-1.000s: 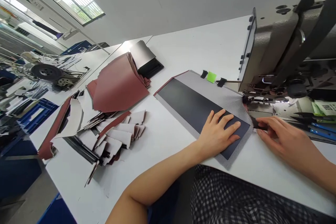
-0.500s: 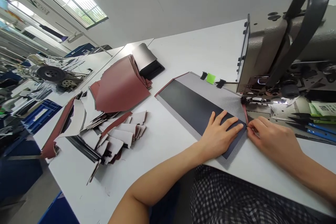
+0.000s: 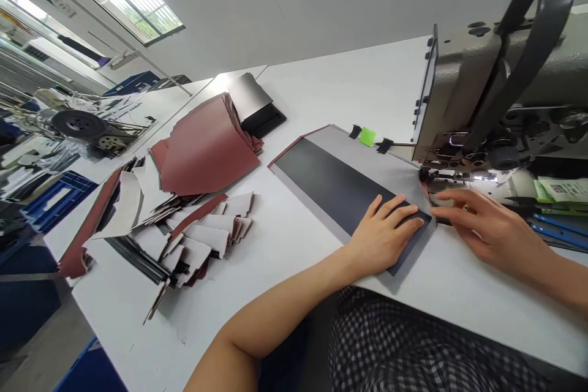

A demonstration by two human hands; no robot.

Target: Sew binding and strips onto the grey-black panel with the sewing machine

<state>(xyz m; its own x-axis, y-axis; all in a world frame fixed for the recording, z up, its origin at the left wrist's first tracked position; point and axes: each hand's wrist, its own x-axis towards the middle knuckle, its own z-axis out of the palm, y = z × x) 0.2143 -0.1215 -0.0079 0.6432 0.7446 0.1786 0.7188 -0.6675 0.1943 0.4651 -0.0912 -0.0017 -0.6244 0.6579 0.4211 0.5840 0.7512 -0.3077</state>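
My left hand lies with spread fingers on a dark navy strip. This strip rests on a grey mesh-textured fabric piece, flat on the table and edged partly with thin maroon trim. The fabric's right edge runs to the presser foot area of a sewing machine. Beside that edge, just right of the strip's corner, my right hand is open. Its fingers are apart and reach left near the maroon trim; whether a fingertip touches the fabric I cannot tell.
On the left of the white table stand a stack of maroon sheets, a black stack and a pile of pale cut strips. Blue-handled tools lie right of the machine. A blue crate is at far left.
My right hand has loosened from a pinch at the fabric's right edge; its fingers have spread and moved slightly up. My left hand stays on the strip. The view has shifted slightly.
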